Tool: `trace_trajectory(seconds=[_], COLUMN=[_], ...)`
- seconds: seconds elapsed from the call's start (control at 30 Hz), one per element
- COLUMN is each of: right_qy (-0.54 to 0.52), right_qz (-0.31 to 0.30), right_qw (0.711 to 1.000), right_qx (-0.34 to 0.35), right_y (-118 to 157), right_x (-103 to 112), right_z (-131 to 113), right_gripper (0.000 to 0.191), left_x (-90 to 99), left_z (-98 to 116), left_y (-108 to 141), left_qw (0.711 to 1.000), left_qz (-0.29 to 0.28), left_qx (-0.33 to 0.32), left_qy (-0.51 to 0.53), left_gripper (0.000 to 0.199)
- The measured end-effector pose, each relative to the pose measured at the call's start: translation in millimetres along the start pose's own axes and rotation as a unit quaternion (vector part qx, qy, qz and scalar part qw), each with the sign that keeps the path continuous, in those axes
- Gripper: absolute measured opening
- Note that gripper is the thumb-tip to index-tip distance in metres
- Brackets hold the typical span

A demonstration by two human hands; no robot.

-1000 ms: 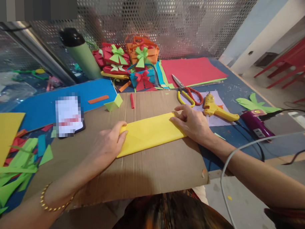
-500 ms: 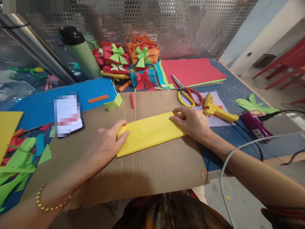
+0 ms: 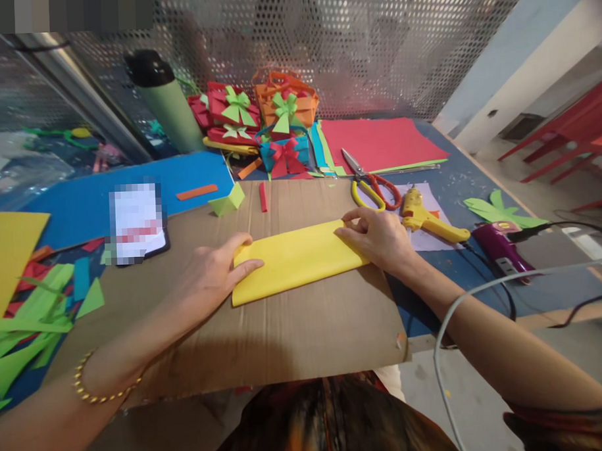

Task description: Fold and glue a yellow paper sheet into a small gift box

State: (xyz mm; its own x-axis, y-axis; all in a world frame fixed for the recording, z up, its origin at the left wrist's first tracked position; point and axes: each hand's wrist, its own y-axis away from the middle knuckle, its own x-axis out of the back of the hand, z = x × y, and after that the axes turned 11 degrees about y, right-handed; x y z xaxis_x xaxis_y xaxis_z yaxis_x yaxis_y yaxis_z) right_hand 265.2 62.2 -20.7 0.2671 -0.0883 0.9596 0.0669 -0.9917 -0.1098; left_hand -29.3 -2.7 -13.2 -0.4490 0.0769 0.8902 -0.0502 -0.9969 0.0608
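Green paper offcuts [image 3: 32,327] heap at the left edge of the bench [image 3: 462,180], beside a yellow sheet [image 3: 10,252], seemingly pushed aside to leave working space. Further in, a phone [image 3: 138,224] lies face up by the far left corner of the cardboard [image 3: 305,344], likely within easy view. Behind it a flask [image 3: 171,115] stands near the bench's back edge, out of the elbows' way.

The left hand [image 3: 204,275] grips the left end of the folded yellow paper [image 3: 297,258], thumb pressed on top and fingers curled at the far left corner, apparently to stop it shifting or springing open. That paper lies slightly askew across the middle of the cardboard, which probably serves as a work mat.

Small paper bags [image 3: 228,116] with bows cluster at the back edge, where nothing should crush them. To their right, scissors [image 3: 357,171] straddle the cardboard's far right corner, close to reach.

The right hand [image 3: 380,239] closes thumb and forefinger on the paper's far right corner, seemingly holding the layers together. Just beyond, a yellow glue gun [image 3: 419,215] rests on a lilac sheet [image 3: 428,195], perhaps to catch drips. Toward the bench's right edge lies a purple corded appliance [image 3: 502,248], possibly a hair dryer.
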Motion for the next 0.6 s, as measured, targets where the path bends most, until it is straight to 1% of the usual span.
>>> trace_trajectory(seconds=[0.13, 0.27, 0.37, 0.6], right_qy=[-0.021, -0.064, -0.086, -0.065], right_qz=[0.001, -0.03, -0.049, -0.029], right_qw=[0.999, 0.996, 0.994, 0.997], right_qx=[0.025, 0.054, 0.049, 0.036], right_y=[1.5, 6.0, 8.4, 7.7], right_x=[0.9, 5.0, 5.4, 0.7], right_z=[2.6, 6.4, 8.9, 9.6], right_gripper=[0.033, 0.038, 0.039, 0.036], left_x=[6.5, 6.7, 5.4, 7.5], left_z=[10.0, 12.9, 11.4, 13.4], left_y=[0.1, 1.0, 0.8, -0.8], left_qw=[1.0, 1.0, 1.0, 1.0], left_qz=[-0.02, -0.016, -0.01, -0.011], left_qx=[0.017, 0.015, 0.012, 0.018], left_qy=[-0.007, -0.005, -0.003, 0.003], left_gripper=[0.043, 0.04, 0.038, 0.039])
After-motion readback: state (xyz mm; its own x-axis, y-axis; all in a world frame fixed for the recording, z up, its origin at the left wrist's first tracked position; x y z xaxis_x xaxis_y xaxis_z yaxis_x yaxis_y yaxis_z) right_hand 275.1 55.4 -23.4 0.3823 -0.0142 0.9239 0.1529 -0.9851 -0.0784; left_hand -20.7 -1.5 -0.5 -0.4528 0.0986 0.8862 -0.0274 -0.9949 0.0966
